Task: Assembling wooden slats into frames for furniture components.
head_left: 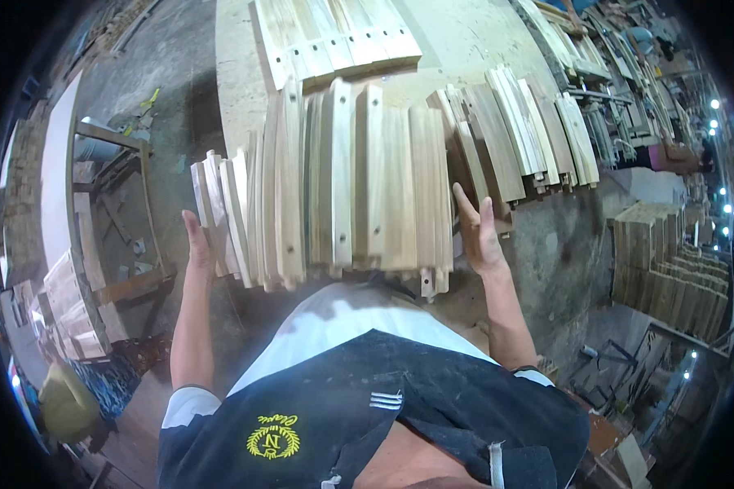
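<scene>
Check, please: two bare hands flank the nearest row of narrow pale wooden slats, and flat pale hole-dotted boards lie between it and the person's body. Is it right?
One part is wrong: the flat boards lie beyond the row of slats, as the head view shows.

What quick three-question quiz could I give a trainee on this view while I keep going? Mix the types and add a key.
1. True or false: the long row of wooden pieces lies between the left hand and the right hand.
2. Where are the pale pieces with dark holes? A: left of the left hand. B: beyond the row. C: between the row and the right hand.
3. Which hand is nearer the slanted group of pieces?
Key: 1 true; 2 B; 3 the right.
</scene>
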Demonstrator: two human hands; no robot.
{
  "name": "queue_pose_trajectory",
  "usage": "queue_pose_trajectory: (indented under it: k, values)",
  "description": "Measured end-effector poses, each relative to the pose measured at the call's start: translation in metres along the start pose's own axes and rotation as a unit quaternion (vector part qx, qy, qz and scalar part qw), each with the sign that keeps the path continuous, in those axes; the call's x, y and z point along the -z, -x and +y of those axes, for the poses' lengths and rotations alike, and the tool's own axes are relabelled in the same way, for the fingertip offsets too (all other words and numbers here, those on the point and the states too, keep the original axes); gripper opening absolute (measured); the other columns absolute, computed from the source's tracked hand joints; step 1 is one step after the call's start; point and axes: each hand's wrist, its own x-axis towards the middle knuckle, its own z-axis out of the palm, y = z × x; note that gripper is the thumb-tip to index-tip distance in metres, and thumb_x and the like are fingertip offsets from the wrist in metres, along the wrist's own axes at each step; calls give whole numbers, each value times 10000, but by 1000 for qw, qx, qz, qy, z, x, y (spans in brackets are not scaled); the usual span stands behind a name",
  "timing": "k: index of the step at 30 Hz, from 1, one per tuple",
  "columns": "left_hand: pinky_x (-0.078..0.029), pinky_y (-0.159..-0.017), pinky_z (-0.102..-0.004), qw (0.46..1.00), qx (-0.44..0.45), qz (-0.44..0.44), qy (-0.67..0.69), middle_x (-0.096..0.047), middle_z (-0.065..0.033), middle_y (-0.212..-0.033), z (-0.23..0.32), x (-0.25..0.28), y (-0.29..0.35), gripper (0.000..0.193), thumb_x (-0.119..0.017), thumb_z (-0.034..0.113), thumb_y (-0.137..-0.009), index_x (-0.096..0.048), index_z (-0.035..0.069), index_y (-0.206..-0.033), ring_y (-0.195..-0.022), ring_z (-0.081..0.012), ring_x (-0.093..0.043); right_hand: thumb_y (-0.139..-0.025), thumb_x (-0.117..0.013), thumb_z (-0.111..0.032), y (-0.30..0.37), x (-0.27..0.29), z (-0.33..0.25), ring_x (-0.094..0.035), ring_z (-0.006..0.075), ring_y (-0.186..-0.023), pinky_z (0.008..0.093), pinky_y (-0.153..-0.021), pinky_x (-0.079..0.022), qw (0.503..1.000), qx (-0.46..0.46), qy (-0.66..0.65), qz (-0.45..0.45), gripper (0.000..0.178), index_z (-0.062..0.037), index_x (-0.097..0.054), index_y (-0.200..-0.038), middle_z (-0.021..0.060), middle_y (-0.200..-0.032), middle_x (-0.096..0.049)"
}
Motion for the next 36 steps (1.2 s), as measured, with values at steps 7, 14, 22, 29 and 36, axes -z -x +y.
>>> queue_pose_trajectory:
  k: [7, 14, 22, 29, 36]
  values:
    - [-467, -1030, -422, 996, 48, 37, -58, -568, -161, -1329, -17, -44, -10, 714, -603, 487, -914, -442, 6, -1417, -1216, -277, -567, -969, -555, -478, -15, -5, -11, -459, 242, -1326, 353, -1129, -325, 999, 10, -50, -13, 755, 29, -342, -1486, 166, -1428, -492]
    - [-501, -924, -348, 977, -81, 102, -166, -634, -121, -1182, -50, 0, -41, 592, -633, 416, -943, -532, -44, -1301, -1041, -191, -627, -917, -626, -156, -27, -8, -50, -547, 205, -1215, 336, -1050, -417, 992, 102, 42, 55, 612, 78, -405, -1437, 165, -1368, -550]
    - [-488, -955, -361, 989, -38, 43, -135, -575, -124, -1259, -25, -10, -34, 581, -611, 409, -958, -489, -7, -1344, -1142, -212, -576, -922, -636, -49, 29, 6, -49, -636, 259, -1125, 349, -987, -495, 906, 222, 256, 253, 410, 43, -557, -1314, 183, -1266, -631]
    - [-401, -1073, -410, 970, -159, 84, -165, -473, -133, -1395, -58, -2, -51, 703, -534, 499, -965, -394, 18, -1459, -1258, -254, -500, -1032, -492, -284, 96, 29, 105, -585, 263, -1185, 388, -991, -472, 871, 106, 45, 478, 405, -20, -534, -1336, 151, -1274, -603]
    - [-369, -1111, -410, 974, -169, 26, -147, -391, -101, -1495, -57, -22, -32, 866, -557, 569, -893, -258, 81, -1543, -1352, -250, -423, -994, -498, -449, 39, -12, 141, -642, 249, -1046, 362, -912, -511, 807, 25, -331, 489, 535, -8, -560, -1290, 111, -1215, -639]
